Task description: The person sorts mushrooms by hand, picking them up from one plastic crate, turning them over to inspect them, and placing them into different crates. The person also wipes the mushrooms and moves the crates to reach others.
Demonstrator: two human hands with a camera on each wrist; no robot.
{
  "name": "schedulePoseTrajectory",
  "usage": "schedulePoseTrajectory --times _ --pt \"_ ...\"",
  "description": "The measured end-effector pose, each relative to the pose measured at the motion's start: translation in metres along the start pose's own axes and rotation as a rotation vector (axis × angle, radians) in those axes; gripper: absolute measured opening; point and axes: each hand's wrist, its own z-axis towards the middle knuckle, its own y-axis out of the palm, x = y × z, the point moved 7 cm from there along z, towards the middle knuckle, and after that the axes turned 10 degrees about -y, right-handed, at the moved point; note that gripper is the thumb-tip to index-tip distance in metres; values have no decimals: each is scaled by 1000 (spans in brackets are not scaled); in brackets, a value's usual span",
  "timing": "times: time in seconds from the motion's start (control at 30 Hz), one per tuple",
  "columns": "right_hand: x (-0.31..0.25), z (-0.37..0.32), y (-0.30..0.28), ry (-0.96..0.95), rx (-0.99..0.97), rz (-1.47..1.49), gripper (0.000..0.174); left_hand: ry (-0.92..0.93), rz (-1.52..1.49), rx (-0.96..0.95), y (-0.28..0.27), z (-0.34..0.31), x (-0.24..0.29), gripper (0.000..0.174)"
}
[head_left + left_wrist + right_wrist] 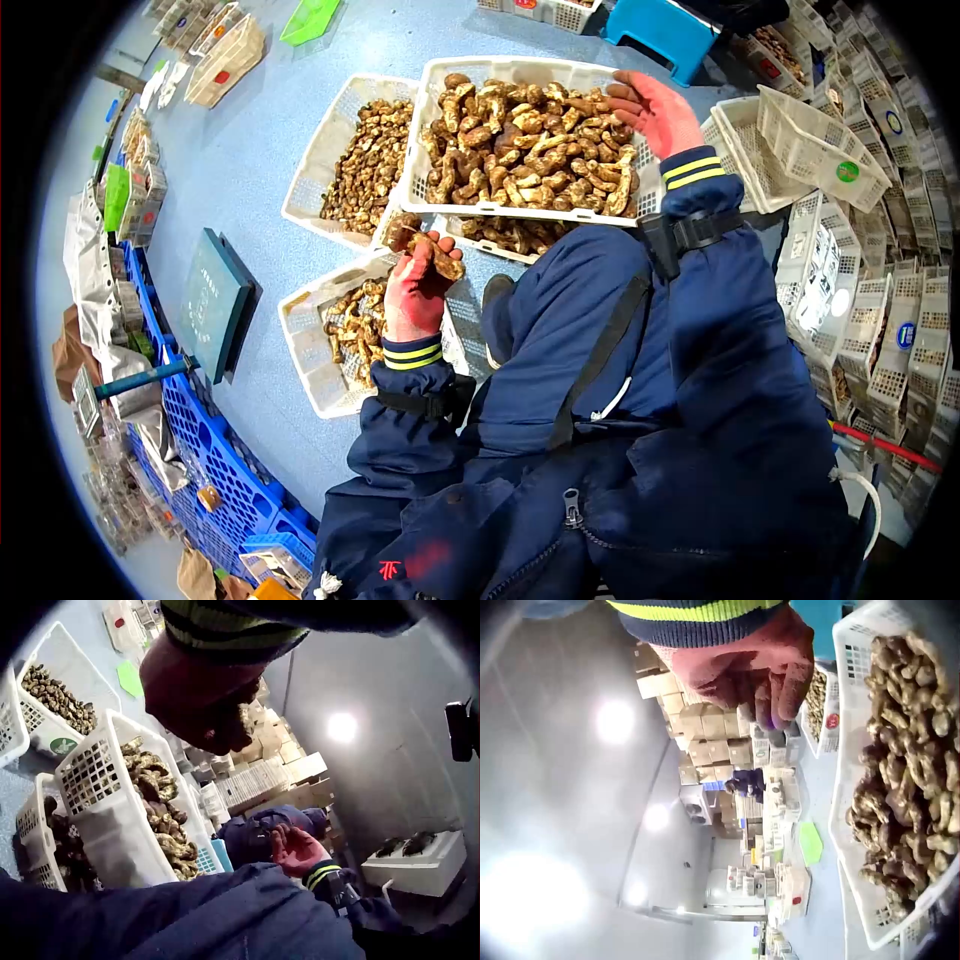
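Observation:
My left hand [415, 300], in a soiled pink glove, grips a brown-and-cream mushroom [445, 262] above the lower-left crate. A darker mushroom cap [401, 232] shows just beyond its fingers. In the left wrist view this hand [199, 697] is dark and covers much of what it holds. Over the right rim of the large white crate [520, 209] is my right hand [660, 115], fingers extended and loosely bent, holding nothing. That crate is heaped with long-stemmed mushrooms [535, 145]. The right wrist view shows the right hand [757, 671] beside the same heap [907, 772].
A crate of small mushrooms [365, 165] stands to the left, and a part-filled crate [310, 355] sits below it. A green platform scale [215, 300] is on the floor by a blue pallet [210, 440]. Stacked white crates [820, 150] line the right, near a blue stool [660, 35].

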Motion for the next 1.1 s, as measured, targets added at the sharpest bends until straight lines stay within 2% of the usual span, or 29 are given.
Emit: schedulePoseTrajectory --times 0.03,0.07,0.1,0.2,0.23,0.3,0.37,0.4,0.5,0.53,0.6,0.63,0.7,0.77,0.8,0.83,0.9,0.93,0.97,1.03,1.1 --pt "-7 2 -12 -18 -21 -29 37 7 -3 1 -2 3 -1 37" --pt "-14 0 -24 -70 -10 -113 38 -27 40 30 3 2 -1 28" --pt "-14 1 -33 -69 12 -116 38 -11 124 50 18 -3 1 32" --pt "13 1 -55 62 102 -282 34 -68 103 -70 33 0 -5 41" --pt "29 5 -58 119 69 -429 34 -69 87 -124 37 1 -6 40" --pt "59 11 -55 194 -213 -807 34 -74 96 -114 34 6 -6 39" --pt "76 18 -45 38 -419 -1448 33 -102 28 -126 32 15 -10 37" --pt "88 16 -44 139 -461 -1492 37 -129 14 -96 27 19 -13 37" --pt "117 13 -34 129 -577 -1636 43 -100 20 -41 20 17 -18 34" --pt "129 13 -28 124 -670 -1667 44 -117 24 -56 10 17 -20 34" --pt "152 10 -33 173 -776 -1931 44 -131 7 -90 -20 15 -28 38" --pt "161 8 -40 220 -825 -2020 43 -162 -42 24 -32 6 -28 37" --pt "163 9 -42 246 -889 -2023 39 -169 34 85 -67 -10 -30 34" --pt "161 12 -44 282 -858 -1963 37 -162 38 163 -100 -29 -36 31" --pt "140 7 -31 184 -821 -1962 31 -201 64 179 -128 -35 -42 28" --pt "130 10 -33 283 -731 -1873 32 -230 46 250 -150 -44 -48 26" --pt "111 15 -42 350 -582 -1836 34 -237 3 316 -179 -58 -50 26" --pt "104 22 -49 317 -524 -1774 47 -254 -38 385 -194 -65 -54 27" --pt "90 26 -53 248 -418 -1736 48 -272 -81 453 -214 -71 -59 28" --pt "59 29 -60 222 -193 -1473 47 -239 -76 407 -237 -72 -62 26" --pt "58 35 -75 154 -112 -1031 40 -192 32 363 -242 -70 -58 26"
